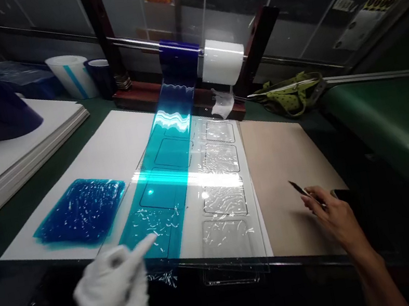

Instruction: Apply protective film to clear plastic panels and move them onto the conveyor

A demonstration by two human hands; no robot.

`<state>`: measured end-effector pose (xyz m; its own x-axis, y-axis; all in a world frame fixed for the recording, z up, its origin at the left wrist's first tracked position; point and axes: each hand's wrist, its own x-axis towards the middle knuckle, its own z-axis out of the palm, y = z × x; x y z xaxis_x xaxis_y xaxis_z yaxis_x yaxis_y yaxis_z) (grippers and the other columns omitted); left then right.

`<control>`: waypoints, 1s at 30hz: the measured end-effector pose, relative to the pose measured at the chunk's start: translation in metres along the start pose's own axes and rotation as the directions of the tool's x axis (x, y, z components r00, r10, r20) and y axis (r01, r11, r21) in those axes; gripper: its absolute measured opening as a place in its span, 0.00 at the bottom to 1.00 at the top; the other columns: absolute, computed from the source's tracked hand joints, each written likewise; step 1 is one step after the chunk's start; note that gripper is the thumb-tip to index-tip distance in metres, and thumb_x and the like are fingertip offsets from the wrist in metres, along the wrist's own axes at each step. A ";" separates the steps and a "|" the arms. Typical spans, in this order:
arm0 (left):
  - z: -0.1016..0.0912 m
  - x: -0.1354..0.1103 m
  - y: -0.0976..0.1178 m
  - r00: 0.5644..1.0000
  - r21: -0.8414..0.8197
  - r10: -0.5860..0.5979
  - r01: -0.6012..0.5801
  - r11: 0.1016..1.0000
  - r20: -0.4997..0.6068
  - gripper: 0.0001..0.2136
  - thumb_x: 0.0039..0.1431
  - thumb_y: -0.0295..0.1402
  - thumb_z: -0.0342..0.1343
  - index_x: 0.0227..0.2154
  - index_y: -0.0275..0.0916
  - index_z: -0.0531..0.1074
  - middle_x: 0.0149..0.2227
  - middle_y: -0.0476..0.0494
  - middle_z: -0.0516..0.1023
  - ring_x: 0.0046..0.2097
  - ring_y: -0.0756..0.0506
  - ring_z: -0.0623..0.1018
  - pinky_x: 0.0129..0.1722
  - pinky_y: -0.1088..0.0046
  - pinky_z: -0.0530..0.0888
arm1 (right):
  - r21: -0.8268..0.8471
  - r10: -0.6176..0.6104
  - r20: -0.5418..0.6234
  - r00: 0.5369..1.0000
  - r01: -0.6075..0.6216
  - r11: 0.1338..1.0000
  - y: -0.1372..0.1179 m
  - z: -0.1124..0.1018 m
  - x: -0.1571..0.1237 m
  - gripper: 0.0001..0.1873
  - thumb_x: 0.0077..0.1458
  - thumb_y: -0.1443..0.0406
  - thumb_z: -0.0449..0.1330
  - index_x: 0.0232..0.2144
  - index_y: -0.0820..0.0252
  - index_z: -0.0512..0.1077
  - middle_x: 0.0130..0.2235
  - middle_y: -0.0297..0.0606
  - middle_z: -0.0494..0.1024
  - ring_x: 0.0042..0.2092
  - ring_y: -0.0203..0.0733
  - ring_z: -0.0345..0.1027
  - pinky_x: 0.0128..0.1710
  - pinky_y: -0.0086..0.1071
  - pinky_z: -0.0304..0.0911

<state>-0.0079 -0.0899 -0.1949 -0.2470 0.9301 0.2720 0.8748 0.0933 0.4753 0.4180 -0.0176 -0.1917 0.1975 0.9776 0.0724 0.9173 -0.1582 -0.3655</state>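
Cotton-white glove covers the left hand (109, 296): the forefinger is stretched out, the other fingers are curled loosely, and nothing is held. The fingertip lies at the near end of the translucent blue film strip (165, 176); whether it presses on the film cannot be told.

Beyond that fingertip the strip runs glossy and flat, rippling only where it rises to its dark blue film roll (180, 59) on a metal rod. A white roll (222, 63) sits beside it on the same rod.

Under the strip and to its right lies a clear moulded tray (224, 197) with rows of square pockets. The uncovered pockets glint with wrinkled sheen; what they contain cannot be told.

Left of the forefinger, a crumpled rectangular blue film sheet (82, 211) rests on the matte white board (109, 148).

The bare right hand (333, 212) pinches a thin dark tool (298, 189) between its fingers, the tip pointing away from the hand over a smooth brown card sheet (281, 160). Whether the tip touches the card cannot be told.
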 end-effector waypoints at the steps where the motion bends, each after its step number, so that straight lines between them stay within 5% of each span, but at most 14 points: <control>1: 0.009 0.003 0.009 0.998 0.068 0.055 -0.057 0.996 0.039 0.11 0.58 0.39 0.50 0.26 0.39 0.70 0.27 0.46 0.69 0.26 0.48 0.70 0.27 0.70 0.69 | 0.035 -0.078 0.004 0.997 0.078 0.996 -0.013 0.000 -0.006 0.17 0.60 0.52 0.50 0.41 0.54 0.71 0.35 0.38 0.79 0.37 0.46 0.74 0.36 0.35 0.65; 4: 0.033 0.014 0.037 0.975 0.223 0.138 -0.175 0.959 0.172 0.13 0.62 0.27 0.43 0.30 0.38 0.73 0.30 0.44 0.72 0.29 0.48 0.71 0.30 0.71 0.70 | 0.045 -0.363 0.041 0.931 0.361 0.931 -0.061 0.006 -0.021 0.13 0.63 0.58 0.51 0.40 0.53 0.73 0.41 0.38 0.77 0.38 0.41 0.73 0.36 0.31 0.62; 7: 0.044 0.023 0.056 0.939 0.274 0.170 -0.255 0.927 0.298 0.14 0.63 0.26 0.44 0.34 0.41 0.76 0.30 0.46 0.72 0.30 0.48 0.71 0.29 0.72 0.69 | -0.068 -0.548 0.129 0.827 0.559 0.827 -0.112 0.022 -0.023 0.11 0.64 0.66 0.51 0.41 0.54 0.73 0.36 0.35 0.76 0.33 0.37 0.70 0.28 0.29 0.56; 12: 0.046 0.025 0.059 0.879 0.283 0.214 -0.354 0.891 0.427 0.25 0.59 0.21 0.49 0.48 0.62 0.71 0.37 0.49 0.73 0.36 0.49 0.72 0.37 0.71 0.70 | -0.142 -0.671 0.242 0.700 0.710 0.689 -0.165 0.043 -0.012 0.10 0.61 0.72 0.52 0.34 0.56 0.72 0.35 0.32 0.75 0.34 0.37 0.66 0.25 0.32 0.44; 15: 0.051 0.021 0.052 0.864 0.289 0.248 -0.397 0.871 0.438 0.28 0.58 0.20 0.50 0.52 0.66 0.66 0.41 0.49 0.73 0.40 0.47 0.73 0.41 0.68 0.71 | -0.142 -0.701 0.288 0.652 0.753 0.642 -0.178 0.046 -0.007 0.10 0.62 0.72 0.51 0.33 0.58 0.71 0.36 0.31 0.75 0.34 0.37 0.64 0.25 0.32 0.41; 22: 0.052 0.009 0.038 0.849 0.259 0.371 -0.481 0.837 0.377 0.29 0.56 0.17 0.49 0.54 0.59 0.67 0.45 0.44 0.72 0.45 0.45 0.73 0.44 0.65 0.70 | -0.154 -0.666 0.328 0.670 0.734 0.662 -0.150 0.033 -0.005 0.09 0.61 0.72 0.53 0.31 0.58 0.70 0.34 0.30 0.74 0.34 0.36 0.64 0.25 0.32 0.42; 25: 0.042 -0.006 0.037 0.843 0.164 0.431 -0.498 0.851 0.322 0.23 0.57 0.38 0.57 0.57 0.53 0.65 0.47 0.39 0.67 0.50 0.38 0.69 0.48 0.56 0.68 | -0.185 -0.619 0.324 0.716 0.690 0.700 -0.122 0.019 -0.006 0.08 0.60 0.73 0.55 0.32 0.57 0.71 0.33 0.31 0.74 0.32 0.35 0.65 0.24 0.31 0.42; 27: 0.039 -0.019 0.036 0.850 0.124 0.467 -0.505 0.855 0.244 0.31 0.48 0.55 0.59 0.54 0.50 0.68 0.46 0.38 0.64 0.48 0.37 0.69 0.45 0.56 0.69 | -0.216 -0.584 0.321 0.746 0.658 0.722 -0.101 0.009 -0.007 0.08 0.59 0.72 0.55 0.32 0.57 0.72 0.32 0.32 0.74 0.30 0.35 0.65 0.23 0.30 0.42; 30: 0.044 -0.031 0.035 0.830 0.173 0.551 -0.558 0.812 0.090 0.30 0.44 0.56 0.62 0.52 0.55 0.70 0.44 0.42 0.63 0.41 0.42 0.69 0.41 0.61 0.69 | -0.283 -0.529 0.313 0.789 0.609 0.741 -0.073 -0.005 -0.010 0.08 0.60 0.70 0.55 0.33 0.56 0.73 0.31 0.31 0.74 0.28 0.35 0.65 0.22 0.29 0.43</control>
<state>0.0490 -0.1001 -0.2240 0.3142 0.8551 0.4124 0.9201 -0.3813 0.0897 0.3506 -0.0169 -0.1612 -0.4376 0.8983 -0.0403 0.8978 0.4389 0.0364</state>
